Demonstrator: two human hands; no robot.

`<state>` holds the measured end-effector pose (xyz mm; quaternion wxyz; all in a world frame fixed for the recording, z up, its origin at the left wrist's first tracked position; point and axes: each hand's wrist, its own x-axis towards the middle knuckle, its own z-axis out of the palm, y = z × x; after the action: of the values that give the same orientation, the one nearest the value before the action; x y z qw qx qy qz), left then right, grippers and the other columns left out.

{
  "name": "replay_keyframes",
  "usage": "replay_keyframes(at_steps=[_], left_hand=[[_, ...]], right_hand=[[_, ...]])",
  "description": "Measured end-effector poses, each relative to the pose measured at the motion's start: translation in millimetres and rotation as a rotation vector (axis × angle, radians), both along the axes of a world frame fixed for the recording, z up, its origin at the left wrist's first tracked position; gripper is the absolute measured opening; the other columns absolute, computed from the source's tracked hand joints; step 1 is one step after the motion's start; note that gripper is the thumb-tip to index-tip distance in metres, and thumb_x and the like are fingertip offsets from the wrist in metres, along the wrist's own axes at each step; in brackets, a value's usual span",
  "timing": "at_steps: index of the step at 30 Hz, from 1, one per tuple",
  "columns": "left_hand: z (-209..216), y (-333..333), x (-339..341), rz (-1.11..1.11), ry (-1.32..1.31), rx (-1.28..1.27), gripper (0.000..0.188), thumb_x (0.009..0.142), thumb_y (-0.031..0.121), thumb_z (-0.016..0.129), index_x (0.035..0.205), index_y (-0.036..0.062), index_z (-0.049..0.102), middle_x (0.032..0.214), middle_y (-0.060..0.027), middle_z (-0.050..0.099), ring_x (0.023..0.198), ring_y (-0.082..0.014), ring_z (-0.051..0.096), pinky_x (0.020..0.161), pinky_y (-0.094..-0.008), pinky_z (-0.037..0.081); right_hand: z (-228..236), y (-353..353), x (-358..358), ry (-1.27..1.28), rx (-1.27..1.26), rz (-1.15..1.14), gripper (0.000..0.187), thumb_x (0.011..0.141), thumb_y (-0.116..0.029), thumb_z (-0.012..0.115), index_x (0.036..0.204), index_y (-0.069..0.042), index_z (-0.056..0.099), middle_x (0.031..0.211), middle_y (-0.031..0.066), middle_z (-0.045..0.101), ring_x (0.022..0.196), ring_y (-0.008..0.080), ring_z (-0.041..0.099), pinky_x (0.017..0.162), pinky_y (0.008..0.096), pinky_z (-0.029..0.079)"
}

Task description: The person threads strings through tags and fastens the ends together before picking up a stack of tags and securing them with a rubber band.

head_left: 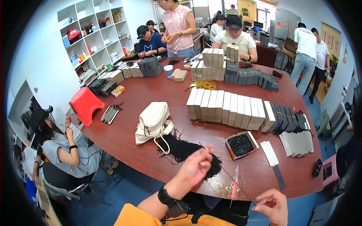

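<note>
The fingertips of the left hand (198, 164), at the centre-bottom of my feed, are drawn narrowly together, pinching the upper end of a thin dark cord (227, 174). The right hand (274, 206), at the lower right of the frame, has thumb and forefinger nearly meeting on its lower end; I see the cord run straight and slanted between the two. Beneath it, near the table edge, I have clear plastic around a red-orange piece (234, 190).

Just behind the left hand lies a heap of black cords (179, 146), touching a cream bag (152, 117) at mid-frame. Right of centre I find an open box of small black pieces (241, 146), then a white strip (268, 151) and, farther right, a stack of grey strips (297, 144).

Beyond these, a row of white-topped boxes (228, 108) crosses the table (120, 132). A red stool (85, 105) tilts at the left, and a seated person (68, 150) occupies the lower left.
</note>
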<state>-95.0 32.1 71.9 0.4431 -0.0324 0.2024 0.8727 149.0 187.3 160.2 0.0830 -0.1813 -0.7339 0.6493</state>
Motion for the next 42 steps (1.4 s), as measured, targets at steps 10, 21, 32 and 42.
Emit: replay_keyframes(at_steps=[10, 21, 32, 42], left_hand=[[-7.6, -16.5, -38.2, 0.201, 0.101, -0.061, 0.029, 0.089, 0.010, 0.059, 0.116, 0.0002, 0.054, 0.094, -0.0045, 0.061, 0.073, -0.0048, 0.057, 0.053, -0.0135, 0.041], [-22.8, -23.8, -46.9, 0.305, -0.073, 0.066, 0.027, 0.091, 0.009, 0.055, 0.117, 0.0030, 0.051, 0.095, -0.0062, 0.060, 0.073, -0.0062, 0.058, 0.050, -0.0133, 0.041], [-2.2, 29.8, 8.5, -0.105, 0.701, -0.438, 0.014, 0.084, 0.006, 0.063, 0.097, 0.0002, 0.066, 0.081, -0.0052, 0.066, 0.065, -0.0038, 0.056, 0.053, -0.0141, 0.039], [-18.1, 40.6, 24.0, -0.125, 0.636, -0.312, 0.010, 0.083, -0.001, 0.062, 0.091, -0.0010, 0.067, 0.092, -0.0030, 0.062, 0.063, -0.0025, 0.047, 0.051, -0.0152, 0.034]], right_hand=[[-47.8, 27.9, -12.6, 0.312, -0.445, 0.371, 0.009, 0.073, -0.005, 0.072, 0.071, 0.003, 0.067, 0.063, 0.0119, 0.063, 0.056, 0.0202, 0.057, 0.054, 0.0292, 0.044], [-90.1, 20.6, -1.5, 0.561, -0.852, -0.099, 0.013, 0.071, 0.003, 0.067, 0.074, 0.003, 0.054, 0.060, 0.0133, 0.057, 0.051, 0.0234, 0.056, 0.042, 0.0311, 0.041], [-76.8, 6.0, -99.0, 0.374, -0.694, -0.182, 0.002, 0.085, -0.002, 0.058, 0.085, -0.001, 0.058, 0.099, 0.0081, 0.053, 0.094, 0.0164, 0.049, 0.085, 0.0292, 0.037], [-98.1, -7.1, -117.6, 0.300, -0.983, -0.262, 0.014, 0.083, -0.002, 0.064, 0.091, -0.005, 0.053, 0.084, 0.0045, 0.061, 0.075, 0.0098, 0.056, 0.069, 0.0204, 0.043]])
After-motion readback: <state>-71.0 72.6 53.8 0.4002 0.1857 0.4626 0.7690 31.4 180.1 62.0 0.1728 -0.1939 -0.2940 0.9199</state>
